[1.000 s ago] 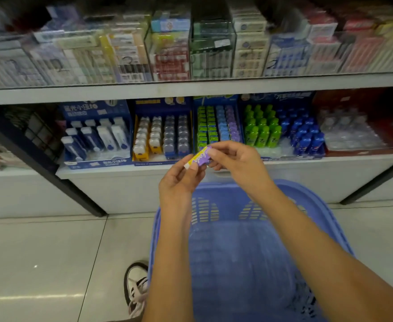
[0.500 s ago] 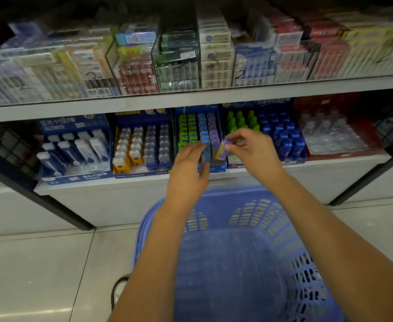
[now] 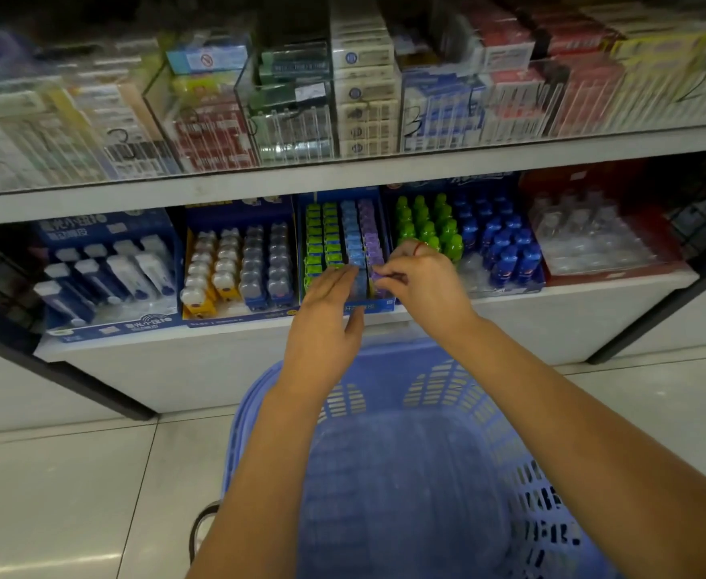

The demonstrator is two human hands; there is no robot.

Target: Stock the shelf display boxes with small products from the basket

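1. Head view: the lower shelf [image 3: 593,300] carries five display boxes side by side. Both your hands are at the third from the left, the blue display box [image 3: 380,306].
2. That box holds four columns of small packs: two green columns [image 3: 322,240], one light blue column [image 3: 353,231] and one purple column [image 3: 368,227] at its right side.
3. Your right hand [image 3: 424,284] has its thumb and fingers curled in a pinch on one purple pack [image 3: 378,276]. The pack is at the near end of the purple column, just above the box's front lip.
4. Your left hand [image 3: 326,315] holds nothing. Its fingers are straight and close together, the tips resting on the near end of the light blue column, just beside the right hand.
5. One blue basket [image 3: 244,411] sits low in front of the shelf, under your two forearms. Its inside is blurred, so you cannot tell what lies in it.
6. The four other boxes: a white tube box [image 3: 105,277] at far left, a yellow-and-blue box [image 3: 238,269], a bottle box [image 3: 468,240] of green and blue bottles, and a red box [image 3: 593,240] of clear bottles.
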